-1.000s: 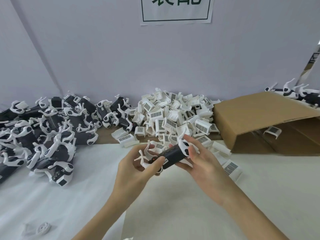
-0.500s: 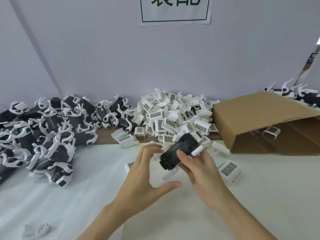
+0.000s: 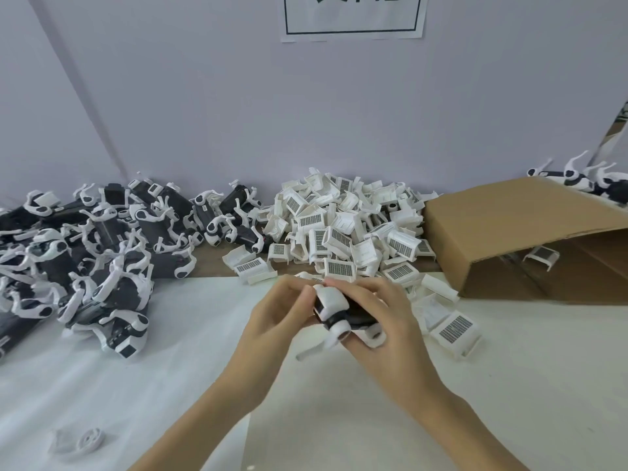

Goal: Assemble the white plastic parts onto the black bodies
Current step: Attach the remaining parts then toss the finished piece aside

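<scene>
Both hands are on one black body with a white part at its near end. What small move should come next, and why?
Probably press the white part fully home: the left hand and right hand both grip the black body, with the part on its end.

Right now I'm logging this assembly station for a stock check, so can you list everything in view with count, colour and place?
black bodies with white arms: large pile, uncounted, black and white, left along the wall
white grille covers: large pile, uncounted, white with dark grilles, centre by the wall
cardboard box: one, brown, on its side at right, one cover visible inside
finished units: a few, black and white, behind the box
paper sign: one, white with dark border, on the wall
small round part: one, white, near left on the table
held body: one, black with white parts, centre
left hand: grips the held body
right hand: grips the held body
</scene>
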Motion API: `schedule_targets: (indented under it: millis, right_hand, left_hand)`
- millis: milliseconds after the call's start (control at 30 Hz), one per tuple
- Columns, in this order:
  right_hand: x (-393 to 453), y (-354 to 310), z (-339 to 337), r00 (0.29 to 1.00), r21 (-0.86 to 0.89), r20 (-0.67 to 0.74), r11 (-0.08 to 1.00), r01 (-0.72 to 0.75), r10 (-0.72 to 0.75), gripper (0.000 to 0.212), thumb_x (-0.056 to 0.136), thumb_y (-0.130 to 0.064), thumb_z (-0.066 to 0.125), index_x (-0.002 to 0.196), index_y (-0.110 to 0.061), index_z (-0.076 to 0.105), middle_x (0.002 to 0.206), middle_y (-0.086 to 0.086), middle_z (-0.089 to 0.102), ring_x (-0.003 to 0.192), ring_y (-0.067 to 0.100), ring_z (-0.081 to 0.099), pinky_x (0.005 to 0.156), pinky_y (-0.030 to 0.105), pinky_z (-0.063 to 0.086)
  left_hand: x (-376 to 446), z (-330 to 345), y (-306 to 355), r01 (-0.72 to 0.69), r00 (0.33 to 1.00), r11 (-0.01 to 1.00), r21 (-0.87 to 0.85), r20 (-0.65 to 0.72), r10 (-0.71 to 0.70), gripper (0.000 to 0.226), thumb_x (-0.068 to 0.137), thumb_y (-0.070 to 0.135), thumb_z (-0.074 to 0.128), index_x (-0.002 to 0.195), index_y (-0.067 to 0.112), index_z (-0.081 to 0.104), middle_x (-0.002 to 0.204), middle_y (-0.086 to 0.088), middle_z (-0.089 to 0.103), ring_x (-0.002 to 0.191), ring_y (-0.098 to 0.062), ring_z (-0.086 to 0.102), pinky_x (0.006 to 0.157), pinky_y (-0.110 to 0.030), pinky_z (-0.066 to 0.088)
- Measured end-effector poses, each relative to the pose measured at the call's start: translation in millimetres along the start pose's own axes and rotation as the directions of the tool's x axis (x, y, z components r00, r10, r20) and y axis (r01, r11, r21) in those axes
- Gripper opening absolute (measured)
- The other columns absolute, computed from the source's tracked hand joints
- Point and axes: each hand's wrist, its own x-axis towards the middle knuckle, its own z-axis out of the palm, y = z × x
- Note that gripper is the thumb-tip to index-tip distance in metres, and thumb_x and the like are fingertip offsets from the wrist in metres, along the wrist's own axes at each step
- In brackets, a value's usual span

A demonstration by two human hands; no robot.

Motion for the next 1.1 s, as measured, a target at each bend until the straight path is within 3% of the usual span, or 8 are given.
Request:
schedule_targets:
  millis: [167, 333, 500, 667, 767, 833, 967, 1100]
  right_hand:
    - [1.8, -0.5, -1.1, 0.998, -0.136, -0.012, 0.989, 0.056, -0.058, 0.068, 0.085, -0.029, 0.085, 0.146, -0.038, 0.058, 0.109, -0.003, 0.052, 0.102, 0.022, 0.048, 0.094, 0.025, 0.046]
    - [5.7, 4.3, -9.2, 0.986, 0.025, 0.138, 0.995, -0.093, 0.088, 0.075, 0.087, -0.058, 0.073, 0.154, -0.037, 0.047, 0.134, -0.009, 0.05, 0.131, 0.013, 0.046, 0.106, 0.017, 0.04]
    - [10.8, 17.1, -22.1, 0.97, 0.071, 0.188, 0.983, -0.168, 0.152, 0.075, 0.078, -0.029, 0.092, 0.144, -0.029, 0.055, 0.138, -0.015, 0.056, 0.132, 0.003, 0.052, 0.11, 0.025, 0.043]
    - [13.4, 11.6, -21.7, 0.984, -0.163, 0.1, 0.973, 0.161, -0.146, 0.071, 0.076, -0.03, 0.092, 0.137, -0.02, 0.058, 0.134, -0.013, 0.055, 0.13, 0.011, 0.049, 0.112, 0.016, 0.034]
    - [15.9, 8.4, -21.9, 0.977, -0.178, 0.072, 0.961, 0.212, -0.202, 0.074, 0.078, -0.033, 0.09, 0.142, -0.019, 0.056, 0.137, -0.011, 0.056, 0.132, 0.011, 0.05, 0.113, 0.02, 0.037]
    - [15.0, 8.9, -24.9, 0.994, -0.05, 0.079, 0.995, 0.081, -0.077, 0.084, 0.078, -0.041, 0.089, 0.15, -0.03, 0.047, 0.139, -0.018, 0.057, 0.133, 0.007, 0.052, 0.107, 0.019, 0.042]
    - [11.9, 3.5, -26.2, 0.941, 0.361, 0.168, 0.869, -0.337, 0.295, 0.09, 0.076, -0.06, 0.084, 0.151, -0.052, 0.034, 0.121, -0.014, 0.072, 0.11, 0.014, 0.068, 0.095, 0.017, 0.049]
    - [10.8, -8.1, -15.8, 0.811, 0.436, 0.334, 0.684, -0.585, 0.48, 0.068, 0.084, -0.078, 0.057, 0.139, -0.037, 0.051, 0.09, 0.011, 0.074, 0.082, 0.022, 0.072, 0.073, 0.03, 0.055]
  left_hand:
    - [-1.7, -4.8, -2.1, -0.156, 0.987, 0.9, 0.406, 0.086, 0.132, 0.054, 0.087, 0.055, 0.072, 0.138, 0.045, 0.059, 0.131, 0.017, 0.069, 0.125, -0.013, 0.063, 0.098, -0.021, 0.051]
    - [4.5, -11.8, -7.8, -0.181, 0.983, 0.937, 0.298, 0.053, 0.173, 0.063, 0.079, 0.04, 0.089, 0.136, 0.028, 0.065, 0.128, 0.011, 0.074, 0.121, -0.016, 0.07, 0.098, -0.021, 0.054]
    - [11.8, -28.4, -14.3, -0.217, 0.976, 0.916, 0.336, 0.092, 0.198, 0.074, 0.076, 0.023, 0.094, 0.141, 0.027, 0.06, 0.136, 0.01, 0.07, 0.126, -0.014, 0.067, 0.103, -0.018, 0.05]
    - [11.6, -45.0, -12.7, -0.397, 0.899, 0.532, 0.748, 0.199, 0.391, 0.072, 0.078, 0.039, 0.092, 0.139, 0.032, 0.055, 0.139, 0.03, 0.06, 0.127, 0.012, 0.055, 0.103, -0.005, 0.039]
    - [12.0, -44.9, -10.6, -0.453, 0.851, 0.461, 0.763, 0.217, 0.478, 0.069, 0.08, 0.042, 0.089, 0.14, 0.027, 0.057, 0.14, 0.022, 0.063, 0.127, 0.002, 0.059, 0.104, -0.011, 0.042]
    - [12.3, -45.6, -8.3, -0.416, 0.877, 0.531, 0.739, 0.171, 0.449, 0.071, 0.077, 0.042, 0.092, 0.139, 0.029, 0.06, 0.14, 0.023, 0.064, 0.128, 0.0, 0.061, 0.105, -0.013, 0.043]
    - [11.4, -36.0, -0.1, -0.116, 0.993, 0.942, 0.314, 0.052, 0.105, 0.047, 0.088, 0.034, 0.083, 0.132, 0.026, 0.066, 0.111, 0.014, 0.076, 0.096, 0.0, 0.069, 0.082, -0.014, 0.05]
    - [6.0, -13.0, 0.7, 0.221, 0.975, 0.974, -0.055, 0.036, -0.219, 0.05, 0.091, 0.053, 0.073, 0.12, 0.013, 0.063, 0.087, -0.019, 0.069, 0.081, -0.03, 0.067, 0.077, -0.034, 0.058]
